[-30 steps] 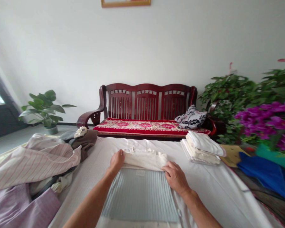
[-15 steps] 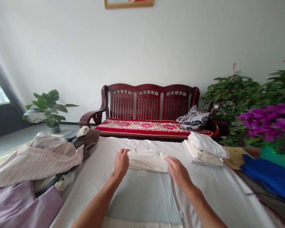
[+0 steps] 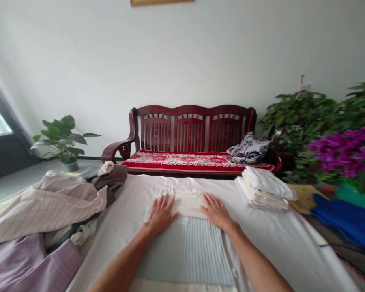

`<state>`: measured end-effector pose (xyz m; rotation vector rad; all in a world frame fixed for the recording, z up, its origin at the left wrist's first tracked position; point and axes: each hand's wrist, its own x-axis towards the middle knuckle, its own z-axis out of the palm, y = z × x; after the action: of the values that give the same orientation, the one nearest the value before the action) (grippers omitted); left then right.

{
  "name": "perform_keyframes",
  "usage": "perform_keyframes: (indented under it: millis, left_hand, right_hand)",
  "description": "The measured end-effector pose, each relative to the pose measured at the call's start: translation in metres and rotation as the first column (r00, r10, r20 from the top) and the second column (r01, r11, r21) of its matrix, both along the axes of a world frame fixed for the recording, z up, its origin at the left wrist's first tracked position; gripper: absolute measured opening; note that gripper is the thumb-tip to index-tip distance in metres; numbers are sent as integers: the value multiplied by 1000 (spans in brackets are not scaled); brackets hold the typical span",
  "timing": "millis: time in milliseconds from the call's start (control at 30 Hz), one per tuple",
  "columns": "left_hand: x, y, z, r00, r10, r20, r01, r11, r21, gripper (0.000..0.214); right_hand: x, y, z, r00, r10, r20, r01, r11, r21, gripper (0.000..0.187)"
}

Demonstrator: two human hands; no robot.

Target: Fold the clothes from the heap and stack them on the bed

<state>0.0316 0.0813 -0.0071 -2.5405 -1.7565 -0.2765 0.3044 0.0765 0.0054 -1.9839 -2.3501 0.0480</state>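
A folded cream-white garment (image 3: 187,201) lies on the white-covered surface (image 3: 292,239) in front of me, on the far end of a pale blue ribbed cloth (image 3: 184,253). My left hand (image 3: 161,213) lies flat on the garment's left end, fingers spread. My right hand (image 3: 215,211) lies flat on its right end, fingers stretched out. Neither hand grips anything.
A stack of folded white clothes (image 3: 264,188) sits to the right. A heap of unfolded striped and brown clothes (image 3: 48,207) lies at the left. Beyond stand a red wooden bench (image 3: 191,142) with a patterned cushion (image 3: 247,149), potted plants (image 3: 61,138) and purple flowers (image 3: 346,152).
Both hands have let go of the garment's ends and moved inward onto its top, going from a pinching hold to flat palms pressed on it.
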Motion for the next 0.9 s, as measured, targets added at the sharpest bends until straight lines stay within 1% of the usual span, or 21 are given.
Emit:
perform_keyframes:
  millis: [100,167,200,233,267,333,367,433,500,600,700,767,800,900]
  left_hand:
    - [-16,-4,0,999,31,-24,-31,999,-14,67]
    - [-18,-8,2,998,50,-34,-50,999,20,65]
    - [-17,-11,4,999,41,-32,-39,998,54,64]
    - [-14,-13,5,1000,6,-27,-4,996,90,63]
    - [-11,-15,7,998,-53,-22,56,992,116,63]
    - [-5,-19,8,982,-190,-8,190,975,112,62]
    - [-3,-20,8,971,-238,3,237,967,91,60]
    - [-3,-22,7,960,-279,30,277,959,56,57]
    - [-11,-25,5,952,-302,58,299,952,61,52]
    - [-26,-30,6,937,-334,101,325,941,94,43]
    - [-29,-34,16,940,-312,135,300,948,106,30]
    - [-20,-35,24,948,-279,151,263,958,117,21]
    - [-14,-35,28,949,-267,166,249,961,123,20]
    - [5,-32,33,946,-254,203,238,966,99,20]
  right_hand:
    - [6,2,5,1000,-21,14,21,1000,-23,64]
    - [2,2,8,999,-34,21,34,999,0,62]
    - [-2,1,10,1000,-24,20,24,999,26,61]
    - [-7,0,11,1000,1,13,-2,998,58,61]
    - [-14,-3,11,999,42,3,-42,995,90,60]
    - [-29,-11,11,988,155,-26,-151,980,133,58]
    - [-36,-16,10,976,213,-41,-206,969,134,57]
    - [-46,-27,7,950,305,-71,-297,949,103,56]
    - [-50,-37,5,932,349,-97,-345,937,59,57]
    - [-45,-43,7,927,354,-127,-352,935,35,54]
    - [-40,-36,14,927,331,-176,-321,944,84,46]
    - [-43,-27,18,930,310,-198,-287,948,134,47]
    - [-47,-23,19,931,303,-202,-276,949,151,47]
    - [-59,-11,14,933,311,-179,-288,946,147,49]
